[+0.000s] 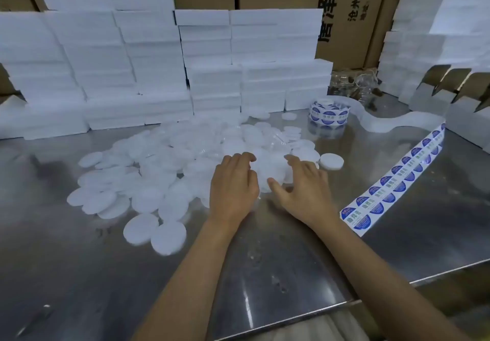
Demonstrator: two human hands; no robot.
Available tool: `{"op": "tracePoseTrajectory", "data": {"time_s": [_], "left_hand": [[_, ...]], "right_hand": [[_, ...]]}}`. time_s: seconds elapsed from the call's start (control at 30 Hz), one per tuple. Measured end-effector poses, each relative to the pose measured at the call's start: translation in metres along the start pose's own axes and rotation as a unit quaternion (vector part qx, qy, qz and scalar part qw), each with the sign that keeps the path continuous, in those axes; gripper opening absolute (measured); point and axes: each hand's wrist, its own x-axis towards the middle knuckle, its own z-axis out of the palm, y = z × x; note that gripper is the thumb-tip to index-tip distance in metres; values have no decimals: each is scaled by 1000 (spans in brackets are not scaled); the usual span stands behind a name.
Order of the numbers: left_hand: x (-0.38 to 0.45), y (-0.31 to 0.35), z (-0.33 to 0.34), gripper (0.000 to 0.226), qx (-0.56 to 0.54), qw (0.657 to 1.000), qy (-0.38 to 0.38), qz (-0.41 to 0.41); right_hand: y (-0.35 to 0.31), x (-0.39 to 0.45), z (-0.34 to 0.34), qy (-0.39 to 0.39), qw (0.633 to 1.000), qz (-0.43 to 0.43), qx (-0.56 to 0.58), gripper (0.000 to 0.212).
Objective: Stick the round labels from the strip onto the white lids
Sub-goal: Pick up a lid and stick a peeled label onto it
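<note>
Head view, looking down: the left hand (233, 187) and right hand (302, 187) reach side by side into the near edge of a heap of white lids (164, 160) on a steel worktop (265, 274), fingers loosely bent over the lids; whether either actually grips one is unclear. Just right of the hands lies the label strip (392, 181), full of blue-and-white round labels, trailing back to its roll (328, 114). No lid in sight carries a label, so the job looks barely begun. Stacked white boxes (106, 70) stand behind.
</note>
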Motion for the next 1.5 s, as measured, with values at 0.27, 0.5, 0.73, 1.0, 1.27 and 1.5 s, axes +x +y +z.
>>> {"op": "tracePoseTrajectory", "data": {"time_s": [0.27,0.5,0.73,1.0,1.27,1.5], "left_hand": [[-1,0,3,30,13,1000,4,14],[6,17,-12,50,-282,954,-55,-88],[7,24,-13,15,-347,924,-134,-86],[11,18,-19,26,-537,804,-98,-236],[6,18,-11,31,-565,774,-158,-237],[1,26,0,38,-580,753,-203,-236]], "right_hand": [[2,2,2,-20,998,-35,50,68],[-16,-14,-14,91,969,-15,231,39],[-18,-15,-32,27,901,72,426,28],[7,-33,-53,184,960,110,178,14],[61,-75,-95,-14,982,186,-8,24],[30,-73,-73,-108,990,40,84,30]]}}
